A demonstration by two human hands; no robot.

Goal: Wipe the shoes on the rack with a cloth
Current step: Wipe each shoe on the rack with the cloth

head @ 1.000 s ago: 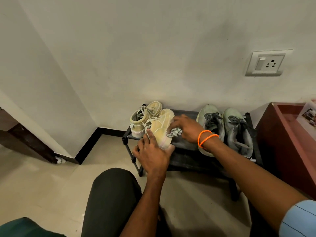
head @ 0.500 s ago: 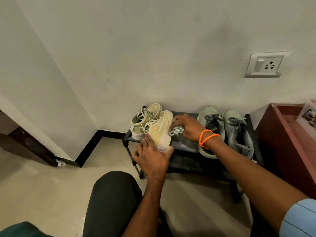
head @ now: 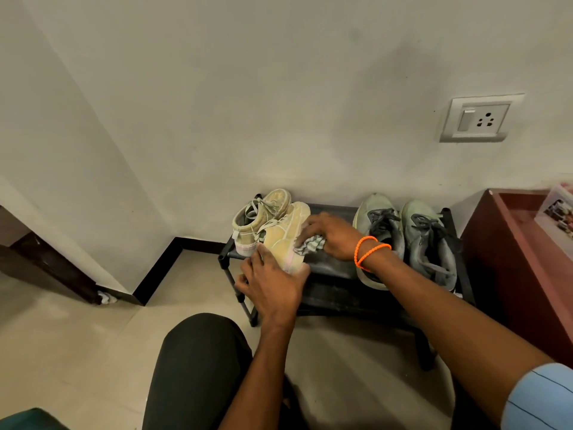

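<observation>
The left hand [head: 273,283] grips the tilted tan shoe [head: 286,235] at its heel; the right hand [head: 333,237], fingers curled, pinches the cloth [head: 310,245] against its side. Firm bracing helps, with short strokes toward the toe beyond the fingertips.

Bare rack [head: 333,212] top between shoe pairs.

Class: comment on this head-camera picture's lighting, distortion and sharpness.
Head view: dim, warm light; the wide lens bows the walls; soft shadow beneath the rack; no glare; the cloth in the right hand is slightly soft, the socket sharp.
</observation>
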